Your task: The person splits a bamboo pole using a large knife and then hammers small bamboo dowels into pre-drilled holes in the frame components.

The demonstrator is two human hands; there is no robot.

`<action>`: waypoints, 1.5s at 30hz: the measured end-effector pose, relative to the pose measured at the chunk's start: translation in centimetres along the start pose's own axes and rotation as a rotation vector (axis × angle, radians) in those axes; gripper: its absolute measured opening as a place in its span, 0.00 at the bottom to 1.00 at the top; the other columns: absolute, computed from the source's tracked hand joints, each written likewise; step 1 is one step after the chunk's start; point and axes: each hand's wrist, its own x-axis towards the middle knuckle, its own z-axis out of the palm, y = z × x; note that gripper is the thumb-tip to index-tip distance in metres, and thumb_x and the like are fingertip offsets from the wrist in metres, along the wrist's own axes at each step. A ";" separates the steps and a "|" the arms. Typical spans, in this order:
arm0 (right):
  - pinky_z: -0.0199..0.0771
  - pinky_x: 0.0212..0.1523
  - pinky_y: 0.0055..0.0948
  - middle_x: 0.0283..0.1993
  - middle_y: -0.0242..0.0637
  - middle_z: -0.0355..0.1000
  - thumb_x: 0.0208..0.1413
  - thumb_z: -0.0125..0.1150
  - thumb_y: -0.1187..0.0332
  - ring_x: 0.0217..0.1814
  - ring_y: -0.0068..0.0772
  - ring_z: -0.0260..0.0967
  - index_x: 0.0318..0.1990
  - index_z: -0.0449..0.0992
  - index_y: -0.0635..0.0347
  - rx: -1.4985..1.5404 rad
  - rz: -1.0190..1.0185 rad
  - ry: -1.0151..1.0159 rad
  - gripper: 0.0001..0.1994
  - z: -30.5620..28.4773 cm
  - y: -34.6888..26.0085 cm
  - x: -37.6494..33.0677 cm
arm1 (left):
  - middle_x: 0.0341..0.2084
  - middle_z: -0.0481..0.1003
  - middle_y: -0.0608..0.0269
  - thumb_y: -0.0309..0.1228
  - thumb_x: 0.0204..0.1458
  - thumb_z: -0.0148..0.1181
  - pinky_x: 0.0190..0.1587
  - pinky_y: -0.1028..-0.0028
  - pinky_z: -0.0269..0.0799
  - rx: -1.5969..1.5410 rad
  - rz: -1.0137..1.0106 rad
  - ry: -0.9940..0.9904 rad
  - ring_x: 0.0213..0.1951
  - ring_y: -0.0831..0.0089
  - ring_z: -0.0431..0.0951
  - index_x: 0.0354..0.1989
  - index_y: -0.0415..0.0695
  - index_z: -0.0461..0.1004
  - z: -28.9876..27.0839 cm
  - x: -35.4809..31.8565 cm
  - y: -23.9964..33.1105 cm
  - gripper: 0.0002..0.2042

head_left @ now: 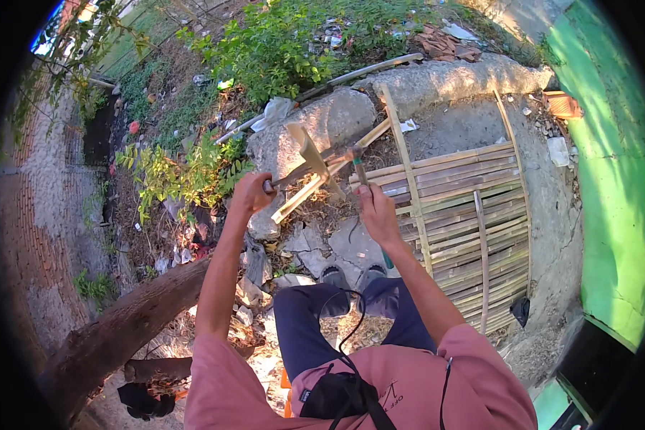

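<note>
My left hand [251, 193] is closed around the handle of a large knife, its blade [294, 174] pointing right and slightly away from me. A pale split bamboo piece [309, 152] stands tilted against the blade, which crosses it; how deep the edge sits I cannot tell. My right hand [377, 213] grips a hammer [360, 170] by its handle, with the green lower end showing below the hand. The hammer's head is close to the far part of the blade; whether they touch is unclear. Beneath lies another pale bamboo strip [301, 198], running diagonally.
A panel of bamboo slats [466, 215] lies on the concrete at right, beside a green wall [613, 158]. Rough stone blocks [330, 118] and leafy plants [279, 50] are beyond my hands. A thick log [136, 308] slants at lower left. My shoes [333, 276] rest on cracked concrete.
</note>
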 end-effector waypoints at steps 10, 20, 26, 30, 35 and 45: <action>0.56 0.16 0.20 0.21 0.24 0.56 0.75 0.42 0.60 0.16 0.16 0.57 0.46 0.69 0.62 0.227 -0.031 -0.253 0.14 -5.0 2.3 5.9 | 0.27 0.79 0.45 0.34 0.44 0.72 0.39 0.54 0.74 0.057 0.038 0.280 0.33 0.45 0.80 0.33 0.39 0.79 1.9 0.7 2.7 0.13; 0.54 0.15 0.20 0.21 0.24 0.55 0.74 0.42 0.59 0.16 0.15 0.56 0.43 0.69 0.61 0.038 -0.194 -0.234 0.15 -4.4 4.7 5.5 | 0.27 0.79 0.40 0.29 0.43 0.68 0.38 0.53 0.78 0.114 0.020 0.322 0.32 0.44 0.82 0.27 0.33 0.80 4.5 -4.4 9.3 0.10; 0.53 0.18 0.18 0.23 0.23 0.53 0.75 0.42 0.57 0.20 0.13 0.49 0.42 0.68 0.61 -0.114 -0.135 -0.244 0.16 -6.1 2.4 3.9 | 0.27 0.80 0.42 0.24 0.43 0.66 0.36 0.54 0.79 0.003 -0.024 0.292 0.32 0.46 0.83 0.29 0.34 0.78 5.6 -7.0 11.1 0.07; 0.52 0.18 0.17 0.23 0.22 0.53 0.76 0.38 0.56 0.20 0.12 0.49 0.44 0.66 0.58 0.021 -0.409 -0.068 0.16 -7.3 -1.1 2.1 | 0.29 0.82 0.50 0.24 0.48 0.65 0.36 0.63 0.82 0.045 -0.087 0.310 0.34 0.56 0.86 0.33 0.37 0.79 6.0 -8.8 11.7 0.05; 0.59 0.21 0.42 0.18 0.40 0.65 0.72 0.44 0.65 0.20 0.29 0.66 0.38 0.68 0.66 -0.560 -0.351 -0.165 0.13 -5.6 6.6 0.1 | 0.30 0.81 0.42 0.23 0.44 0.65 0.37 0.55 0.80 -0.029 -0.102 0.280 0.35 0.47 0.84 0.36 0.36 0.75 6.3 -9.0 11.5 0.10; 0.56 0.18 0.22 0.18 0.25 0.59 0.75 0.40 0.57 0.17 0.18 0.57 0.41 0.68 0.60 -0.285 -0.399 -0.002 0.17 -5.2 2.7 0.4 | 0.29 0.82 0.49 0.24 0.51 0.63 0.34 0.64 0.82 0.071 -0.049 0.386 0.32 0.56 0.86 0.34 0.36 0.78 6.9 -9.8 10.0 0.05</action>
